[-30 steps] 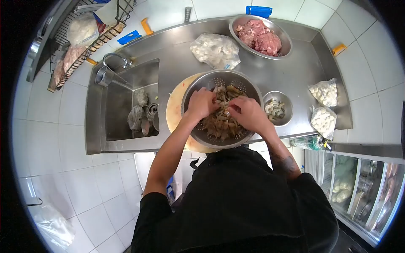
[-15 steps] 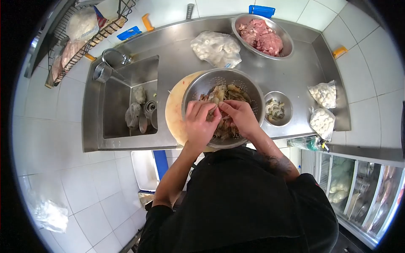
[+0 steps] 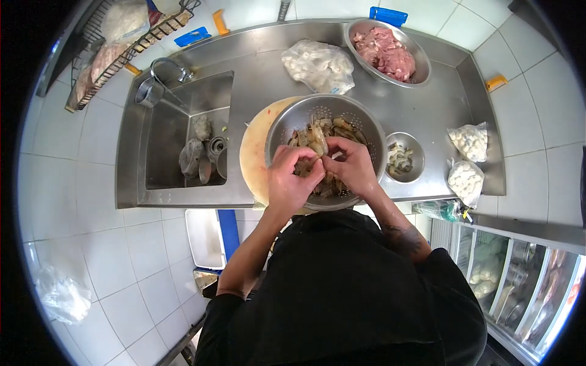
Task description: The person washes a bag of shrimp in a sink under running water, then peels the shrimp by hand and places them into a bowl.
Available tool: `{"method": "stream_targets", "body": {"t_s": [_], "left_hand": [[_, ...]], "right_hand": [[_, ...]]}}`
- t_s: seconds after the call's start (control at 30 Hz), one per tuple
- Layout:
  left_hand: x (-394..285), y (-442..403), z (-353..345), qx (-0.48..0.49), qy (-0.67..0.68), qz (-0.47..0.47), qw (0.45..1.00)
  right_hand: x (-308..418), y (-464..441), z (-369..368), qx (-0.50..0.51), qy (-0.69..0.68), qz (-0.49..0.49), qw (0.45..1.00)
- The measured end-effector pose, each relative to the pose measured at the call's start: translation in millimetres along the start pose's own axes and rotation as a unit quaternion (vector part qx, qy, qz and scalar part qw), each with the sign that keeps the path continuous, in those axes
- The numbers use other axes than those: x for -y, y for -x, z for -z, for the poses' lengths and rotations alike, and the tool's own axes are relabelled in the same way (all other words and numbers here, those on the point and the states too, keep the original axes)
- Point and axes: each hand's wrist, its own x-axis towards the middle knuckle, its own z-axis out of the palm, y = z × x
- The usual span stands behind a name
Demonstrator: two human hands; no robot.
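Both hands meet over a perforated steel colander [image 3: 375, 131] that holds a heap of raw, unpeeled shrimp [image 3: 343, 129]. My left hand [image 3: 292, 182] is closed, thumb and fingertips pinching one shrimp [image 3: 318, 139] near its lower end. From the other side my right hand [image 3: 351, 169] pinches the same shrimp, its fingertips against those of the left. The shrimp's upper part sticks up beyond the fingers; its gripped end is mostly hidden. Right of the colander stands a small steel bowl [image 3: 417, 160] with peeled shrimp [image 3: 400, 157] in it.
Beneath the colander lies a round cutting board [image 3: 253, 146]. Behind are a plastic bag of pale food [image 3: 318, 66] and a bowl [image 3: 425, 70] of raw meat. Two bags [image 3: 467, 143] sit at the right edge. A sink [image 3: 183, 134] with utensils is at left.
The fingers have shifted along the shrimp, and more of it now shows above them. Both hands are still pinched together over the colander. The view has tilted slightly.
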Motion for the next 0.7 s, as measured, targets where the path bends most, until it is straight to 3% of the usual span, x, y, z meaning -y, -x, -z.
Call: {"method": "stream_targets", "body": {"t_s": [0.17, 0.53, 0.7], "left_hand": [[-7, -2, -2, -0.003, 0.069, 0.146, 0.987], [42, -4, -1, 0.05, 0.127, 0.262, 0.955], [46, -2, -2, 0.104, 0.111, 0.272, 0.95]], "right_hand": [[-2, 1, -5, -0.016, 0.025, 0.041, 0.999], [-1, -5, -10, -0.012, 0.169, 0.171, 0.971], [-4, -9, -4, 0.011, 0.187, 0.15, 0.971]]}}
